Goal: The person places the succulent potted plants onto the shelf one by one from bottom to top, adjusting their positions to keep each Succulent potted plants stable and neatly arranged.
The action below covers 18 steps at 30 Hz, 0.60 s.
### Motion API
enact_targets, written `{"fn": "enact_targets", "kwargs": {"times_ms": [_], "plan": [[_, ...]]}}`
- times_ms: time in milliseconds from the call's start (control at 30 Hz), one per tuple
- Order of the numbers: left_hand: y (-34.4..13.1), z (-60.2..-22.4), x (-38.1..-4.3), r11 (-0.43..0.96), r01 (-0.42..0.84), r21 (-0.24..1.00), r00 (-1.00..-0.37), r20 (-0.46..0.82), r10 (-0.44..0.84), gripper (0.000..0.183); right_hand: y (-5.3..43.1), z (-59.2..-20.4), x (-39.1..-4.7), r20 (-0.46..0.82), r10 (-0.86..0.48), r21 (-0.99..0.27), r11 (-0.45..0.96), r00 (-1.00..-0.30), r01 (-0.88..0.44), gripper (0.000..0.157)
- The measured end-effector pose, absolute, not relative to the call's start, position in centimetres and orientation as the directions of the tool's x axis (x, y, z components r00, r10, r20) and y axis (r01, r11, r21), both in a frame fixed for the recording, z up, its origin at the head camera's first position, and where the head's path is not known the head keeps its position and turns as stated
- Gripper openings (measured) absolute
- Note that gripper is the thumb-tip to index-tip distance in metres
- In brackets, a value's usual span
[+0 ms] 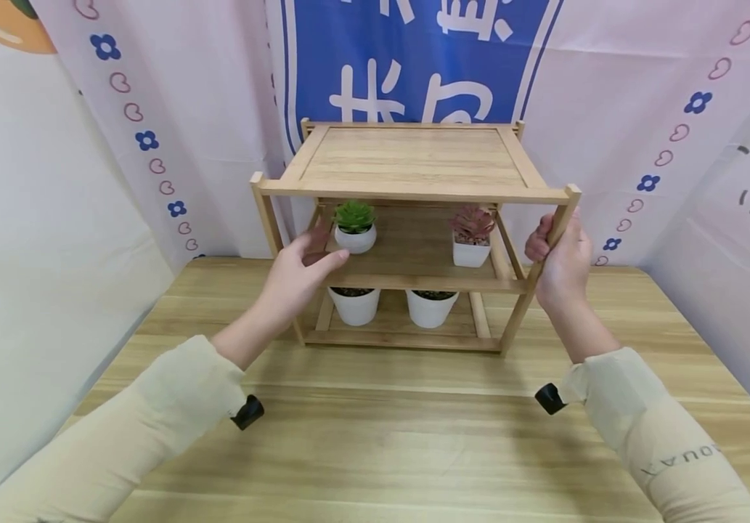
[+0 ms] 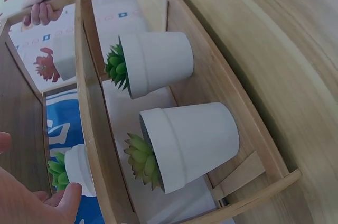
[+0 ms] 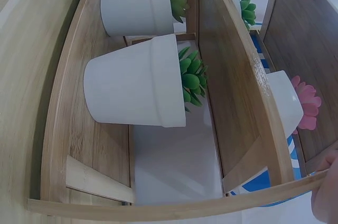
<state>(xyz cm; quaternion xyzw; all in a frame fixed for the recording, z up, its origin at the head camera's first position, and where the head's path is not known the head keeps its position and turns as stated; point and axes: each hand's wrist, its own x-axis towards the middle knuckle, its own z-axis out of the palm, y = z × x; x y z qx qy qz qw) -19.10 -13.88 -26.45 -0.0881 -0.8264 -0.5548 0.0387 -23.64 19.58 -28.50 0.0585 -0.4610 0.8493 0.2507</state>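
A wooden shelf with several levels stands on the table. My right hand grips its right front post, fingers curled round the wood. At the left side, my left hand reaches to the middle level, thumb and fingers spread apart, beside a small round white pot with a green succulent. In the left wrist view its thumb overlaps that pot. On the same level, to the right, sits a square white pot with a reddish-pink succulent.
Two larger white pots with green succulents stand on the bottom level. Behind the shelf hangs a pale curtain with a blue printed panel. The wood-grain table stretches in front, with pale fabric at the left.
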Motion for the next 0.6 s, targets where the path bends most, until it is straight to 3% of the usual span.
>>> {"fn": "enact_targets", "kwargs": {"times_ms": [300,600], "plan": [[-13.9,-26.6,-17.8,0.373,0.233,0.898,-0.971,0.196,0.134,0.064,20.5,-28.1,-22.9,0.279,0.308,-0.789,-0.466,-0.910,-0.400,0.046],[-13.8,-27.0,-16.9,0.316,0.291,0.903,-0.952,0.241,0.189,0.056,22.3,-27.5,-22.0,0.309,0.210,-0.866,-0.342,-0.928,-0.366,0.044]]}}
